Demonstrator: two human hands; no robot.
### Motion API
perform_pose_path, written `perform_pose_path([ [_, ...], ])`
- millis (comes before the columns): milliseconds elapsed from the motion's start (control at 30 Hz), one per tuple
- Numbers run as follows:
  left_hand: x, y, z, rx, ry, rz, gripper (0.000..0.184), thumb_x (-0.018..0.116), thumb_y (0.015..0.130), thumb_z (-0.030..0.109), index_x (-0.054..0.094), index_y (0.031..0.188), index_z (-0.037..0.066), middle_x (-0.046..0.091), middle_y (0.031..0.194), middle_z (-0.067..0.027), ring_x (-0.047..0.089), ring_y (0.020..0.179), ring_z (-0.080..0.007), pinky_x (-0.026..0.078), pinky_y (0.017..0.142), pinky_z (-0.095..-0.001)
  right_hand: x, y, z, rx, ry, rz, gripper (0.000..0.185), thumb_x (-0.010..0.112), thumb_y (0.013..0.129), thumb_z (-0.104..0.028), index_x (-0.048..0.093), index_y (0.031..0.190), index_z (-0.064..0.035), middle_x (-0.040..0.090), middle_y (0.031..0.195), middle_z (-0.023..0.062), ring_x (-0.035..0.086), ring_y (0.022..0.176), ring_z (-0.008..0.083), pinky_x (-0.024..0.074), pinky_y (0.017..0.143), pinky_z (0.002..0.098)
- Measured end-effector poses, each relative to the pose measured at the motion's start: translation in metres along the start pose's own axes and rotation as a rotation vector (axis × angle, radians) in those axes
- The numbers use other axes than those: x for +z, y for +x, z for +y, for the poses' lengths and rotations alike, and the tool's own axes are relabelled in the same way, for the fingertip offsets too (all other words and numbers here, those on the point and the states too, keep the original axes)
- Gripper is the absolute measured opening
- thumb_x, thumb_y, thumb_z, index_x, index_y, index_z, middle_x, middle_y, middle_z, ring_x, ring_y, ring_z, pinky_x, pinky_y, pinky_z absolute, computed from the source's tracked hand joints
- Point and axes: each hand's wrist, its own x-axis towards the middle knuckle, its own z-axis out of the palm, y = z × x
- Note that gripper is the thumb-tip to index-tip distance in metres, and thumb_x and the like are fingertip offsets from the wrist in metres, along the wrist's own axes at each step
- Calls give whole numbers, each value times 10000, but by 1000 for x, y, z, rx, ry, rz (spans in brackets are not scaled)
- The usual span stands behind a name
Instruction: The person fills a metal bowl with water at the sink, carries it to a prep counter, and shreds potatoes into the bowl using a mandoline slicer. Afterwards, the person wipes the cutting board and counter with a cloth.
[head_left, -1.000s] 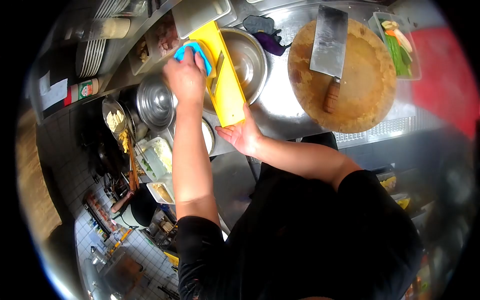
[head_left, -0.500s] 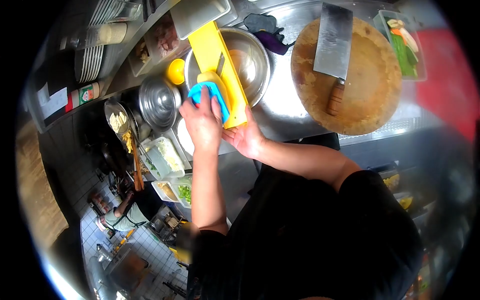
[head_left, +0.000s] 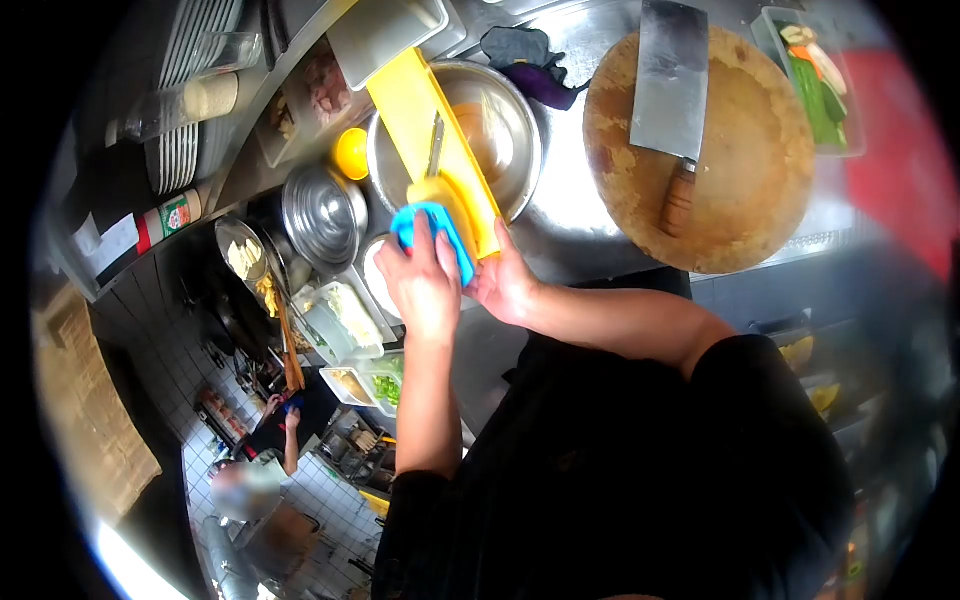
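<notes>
A yellow mandoline slicer point(head_left: 408, 97) lies aslant over a steel bowl point(head_left: 528, 110), its blade point(head_left: 436, 145) exposed near the middle. My left hand point(head_left: 425, 290) is closed over a blue hand guard point(head_left: 456, 232) at the slicer's near end. Under the guard's far edge shows a yellowish peeled piece point(head_left: 430, 190), perhaps a potato, lying on the slicer below the blade. My right hand point(head_left: 508, 275) grips the slicer's near end from below, its thumb along the right edge. Some pale matter lies inside the bowl.
Right of the bowl, a cleaver point(head_left: 668, 80) rests on a round wooden chopping block point(head_left: 755, 180). A vegetable container point(head_left: 850, 130) stands beyond it. Dark cloths point(head_left: 520, 50), a yellow cup point(head_left: 350, 153), steel bowls point(head_left: 325, 215) and food tubs point(head_left: 365, 345) surround the work. A co-worker point(head_left: 290, 430) stands lower left.
My left hand has drawn the blue guard and yellowish piece toward me along the slicer, leaving more of the blade uncovered. The co-worker's arms and body have shifted.
</notes>
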Motion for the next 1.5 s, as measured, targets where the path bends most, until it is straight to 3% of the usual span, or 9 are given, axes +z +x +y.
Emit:
perform_pose_path([
  [133,32,95,-23,-27,68,165,326,623,966,247,674,1247,90,587,967,-268,565,921,-426,487,816,-518,-14,15,8,38,14,66,1034,298,935,-812,258,1565,8,306,1572,308,313,1473,408,209,1239,494],
  [233,40,146,-34,41,57,237,280,623,962,241,700,1179,81,623,916,-266,597,869,-423,487,775,-503,-13,14,6,33,5,42,1037,303,936,-809,226,1578,2,284,1580,314,303,1481,400,196,1245,485],
  [433,15,43,-17,-21,-77,78,308,656,942,181,700,1203,24,623,1021,-306,600,886,-435,500,795,-496,-8,9,8,58,39,37,955,277,967,-775,297,1562,-29,369,1575,235,348,1478,327,252,1222,459],
  [500,0,-4,8,-25,-46,25,355,694,913,198,699,1220,20,608,1005,-309,588,886,-431,497,831,-501,-4,4,5,-46,42,-84,870,256,974,-769,324,1567,-136,394,1581,123,389,1438,320,261,1214,446],
  [800,51,153,-33,-52,117,202,284,630,956,287,705,1171,116,609,955,-243,590,890,-422,503,790,-520,-16,16,9,11,34,8,1024,261,954,-792,232,1574,23,286,1585,315,303,1482,410,196,1244,486],
  [1000,27,58,-20,6,-56,92,336,641,950,229,686,1225,41,602,964,-286,590,893,-435,490,799,-506,-20,12,9,39,30,-43,960,232,974,-770,295,1559,-12,326,1593,262,339,1477,351,216,1233,476],
  [1100,9,-12,10,-109,-43,-19,398,666,937,244,667,1282,47,585,1067,-307,574,969,-441,500,850,-530,-3,-3,-1,-49,60,-106,824,247,996,-732,336,1565,-144,431,1550,119,399,1419,328,253,1212,450],
  [1367,52,166,-26,-53,128,207,269,626,965,271,707,1103,55,606,931,-259,608,950,-433,515,744,-530,-20,14,9,5,59,-18,930,275,978,-760,307,1560,-35,393,1556,210,406,1417,365,252,1226,459],
  [1500,32,128,-21,-42,11,48,285,639,955,277,707,1112,49,598,932,-270,611,883,-428,499,717,-527,-18,7,7,9,54,-2,909,269,983,-754,328,1555,-50,418,1549,196,409,1424,340,271,1213,454],
])
